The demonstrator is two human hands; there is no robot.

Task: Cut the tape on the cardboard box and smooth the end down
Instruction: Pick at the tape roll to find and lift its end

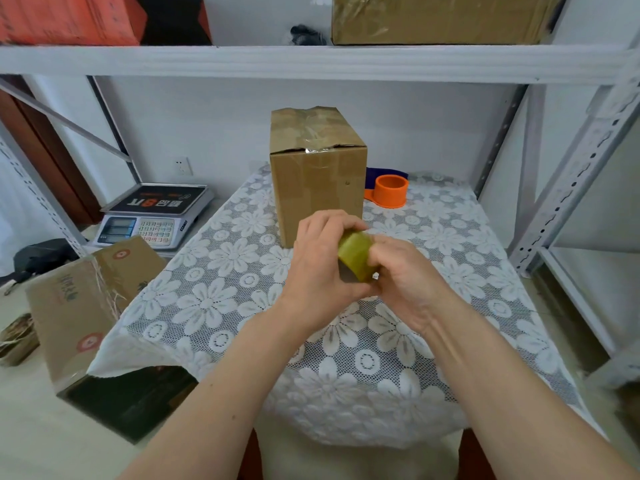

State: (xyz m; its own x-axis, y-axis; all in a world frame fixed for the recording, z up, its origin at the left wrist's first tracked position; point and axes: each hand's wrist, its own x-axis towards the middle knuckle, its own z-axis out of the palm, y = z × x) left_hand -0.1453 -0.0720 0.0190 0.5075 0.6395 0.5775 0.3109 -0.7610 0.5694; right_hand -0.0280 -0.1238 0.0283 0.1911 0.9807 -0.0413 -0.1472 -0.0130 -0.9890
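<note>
Across the flowered lace tablecloth [214, 292] that covers our small table, the cardboard box [317, 174] stands upright at twelve o'clock from our hands, well back on the cloth. Clear tape already runs over its top seam and down the near face, wrinkled at the fold. At two o'clock, just beside the box, sits an orange tape dispenser [390, 191]. Off the table at nine o'clock a digital scale [156, 214] rests on a low shelf, and at eight o'clock a second carton [86, 306] leans against the table.

Between our hands is the roll of tape [356, 255], yellowish and held above the cloth, near the box's lower edge but apart from it. Our left hand [322, 268] curls round the roll from its nine o'clock side, fingers over the top. Our right hand [403, 271] closes on it from three o'clock, fingertips pinching at the rim; whether they have the loose end we cannot tell.

We judge the step to be readying the tape. To do it well, we should keep the left hand firm on the roll, let the right work only the free end, keep the strip taut and straight, and bring it to the box before cutting so the end lies flat for smoothing.
</note>
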